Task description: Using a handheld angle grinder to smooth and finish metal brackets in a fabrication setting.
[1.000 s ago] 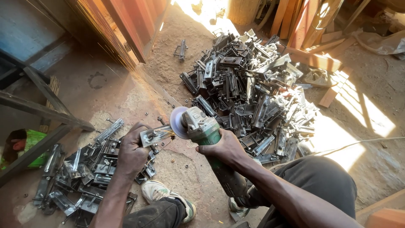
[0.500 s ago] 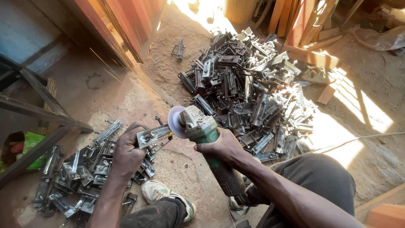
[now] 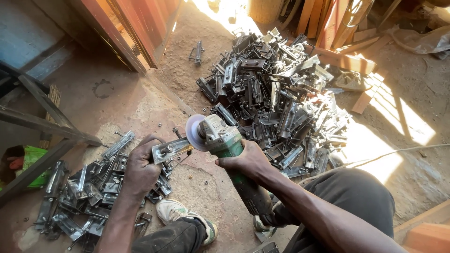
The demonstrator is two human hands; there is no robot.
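Between the two hands, a flat metal latch piece (image 3: 171, 150) meets the grinder disc (image 3: 194, 132). Left hand (image 3: 140, 167) clenches the piece; right hand (image 3: 246, 161) grips the green angle grinder (image 3: 229, 150). Left of the fingers lies a small pile of metal parts (image 3: 84, 192); beyond them, a large heap (image 3: 276, 93).

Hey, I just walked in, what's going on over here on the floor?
A person sits on the dirt floor working on metal parts. The left hand holds a flat metal latch piece, and the right hand grips a green angle grinder with its disc right at the end of that piece. A big heap of similar metal parts lies ahead, and a smaller pile sits by the left hand, next to the person's shoe.
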